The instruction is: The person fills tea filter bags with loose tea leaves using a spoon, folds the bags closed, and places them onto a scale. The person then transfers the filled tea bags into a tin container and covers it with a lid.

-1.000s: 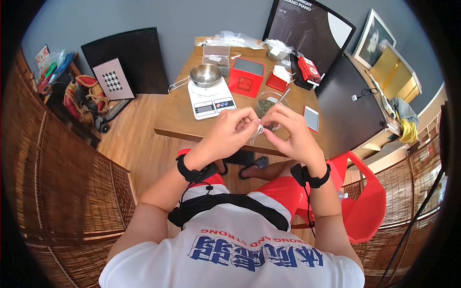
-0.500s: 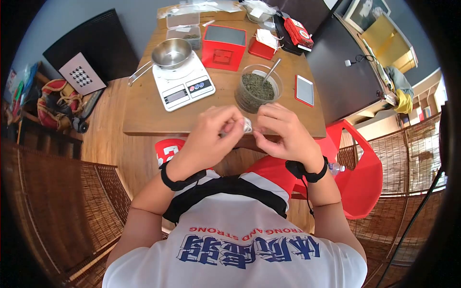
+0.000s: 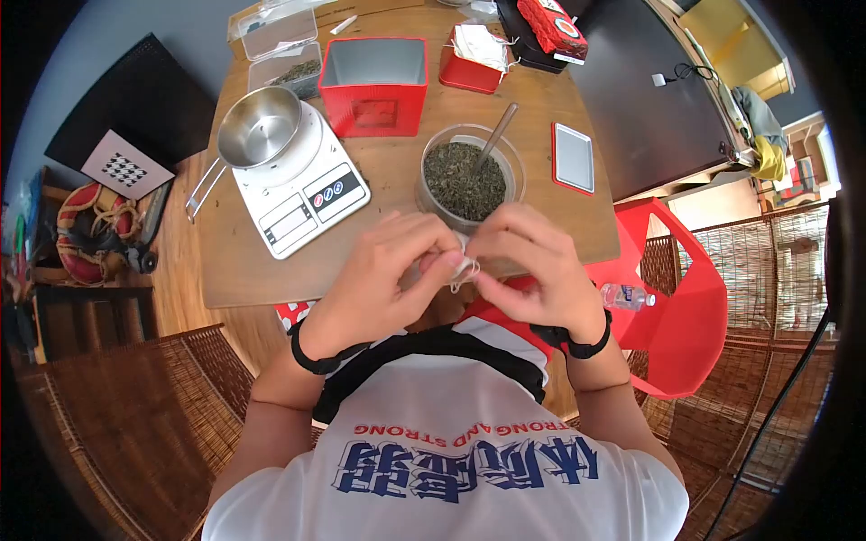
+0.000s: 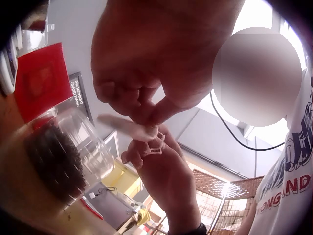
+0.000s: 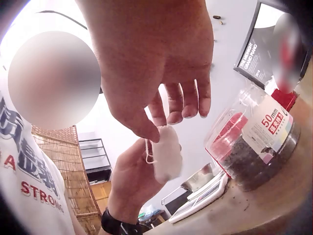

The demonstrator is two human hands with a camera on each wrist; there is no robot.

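Observation:
A small white drawstring bag (image 5: 167, 155) hangs between both hands, its thin string looped at the top. My left hand (image 3: 388, 275) pinches it between thumb and curled fingers. With thumb and forefinger my right hand (image 3: 537, 266) pinches the string end of the bag; its other fingers are spread apart in the right wrist view. Just beyond the hands stands a clear round tub (image 3: 519, 171) of dark dried leaves (image 3: 462, 180), a metal spoon (image 3: 498, 133) leaning in it. The hands are held in front of the table edge, partly overlapping the tub's near side.
On the left, a white kitchen scale (image 3: 311, 207) bears a steel pan (image 3: 262, 126) with a handle. Behind are an open red tin (image 3: 374, 99), a smaller red box of white bags (image 3: 469, 72) and a clear leaf box (image 3: 289, 68). A red-rimmed lid (image 3: 573, 158) lies at right.
The head view has tipped down and closer to the table, so the tub and scale appear larger. Both hands keep the bag, and its string loop now shows below the fingers.

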